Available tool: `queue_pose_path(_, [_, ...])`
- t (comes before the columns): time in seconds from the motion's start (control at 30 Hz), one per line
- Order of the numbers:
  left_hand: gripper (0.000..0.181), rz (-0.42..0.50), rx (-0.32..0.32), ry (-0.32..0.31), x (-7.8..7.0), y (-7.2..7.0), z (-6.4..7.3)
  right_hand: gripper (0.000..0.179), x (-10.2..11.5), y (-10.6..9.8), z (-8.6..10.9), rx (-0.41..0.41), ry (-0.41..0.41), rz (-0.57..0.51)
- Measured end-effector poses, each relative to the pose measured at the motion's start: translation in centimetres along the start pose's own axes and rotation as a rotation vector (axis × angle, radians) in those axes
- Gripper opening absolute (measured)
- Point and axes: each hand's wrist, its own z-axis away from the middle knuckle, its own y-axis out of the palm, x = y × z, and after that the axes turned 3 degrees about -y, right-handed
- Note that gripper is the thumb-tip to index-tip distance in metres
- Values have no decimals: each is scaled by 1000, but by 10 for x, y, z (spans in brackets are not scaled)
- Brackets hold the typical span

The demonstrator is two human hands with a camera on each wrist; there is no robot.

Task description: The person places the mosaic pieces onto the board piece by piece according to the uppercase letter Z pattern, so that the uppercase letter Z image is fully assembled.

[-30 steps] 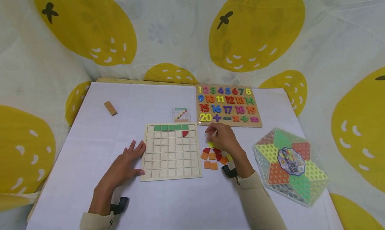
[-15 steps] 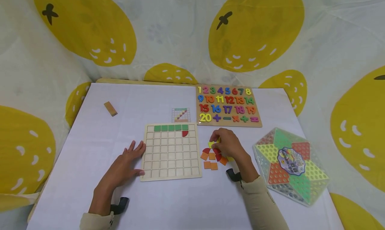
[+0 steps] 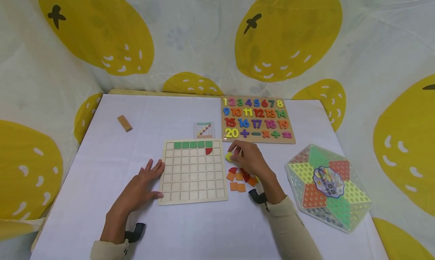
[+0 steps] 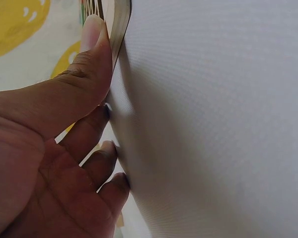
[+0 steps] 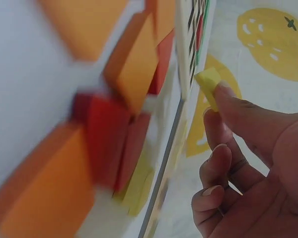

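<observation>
My left hand (image 3: 140, 186) rests at the left edge of a wooden grid board (image 3: 193, 173), fingers spread. In the left wrist view its thumb (image 4: 92, 42) touches the board's side. Between thumb and finger, my right hand (image 3: 249, 160) pinches a small yellow tile (image 5: 208, 88), just off the board's right edge. Green square tiles (image 3: 193, 144) fill part of the top row, with a red quarter-round tile (image 3: 209, 151) below the last one. Beneath my right hand lies a pile of orange square tiles (image 3: 234, 186) and red tiles (image 5: 107, 141), partly hidden by it.
Behind the board lies a pattern card (image 3: 204, 130), beside a number puzzle board (image 3: 258, 120). A hexagonal Chinese checkers set (image 3: 327, 188) lies at the right. A small brown block (image 3: 124, 123) is at the far left. A patterned curtain (image 3: 204, 33) hangs behind the table.
My right hand reached down to the tile pile, then came up and left toward the board with the yellow tile. My left hand has stayed in place.
</observation>
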Motion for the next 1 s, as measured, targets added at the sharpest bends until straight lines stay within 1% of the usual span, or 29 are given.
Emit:
queue_pose_path(0.13, [110,-2,-5,-4,0,0,0,16,11,7,-8,-11,-13,-26])
queue_pose_path(0.33, [110,-1,0,-1,0,-1,0,15,30,21,-20,-26,-53,-29])
queue_pose_path(0.5, [110,-9,1,-8,-1,0,0,15,50,34,-31,-36,-54,-28])
queue_pose_path(0.67, [111,-6,-2,-9,-1,0,1,15,61,47,-42,-16,-43,-6])
queue_pose_path(0.77, [110,-11,-3,-8,-1,1,1,15,64,53,-48,0,-15,22])
queue_pose_path(1.0, [111,-10,-4,-10,-1,0,1,14,74,59,-52,22,36,109])
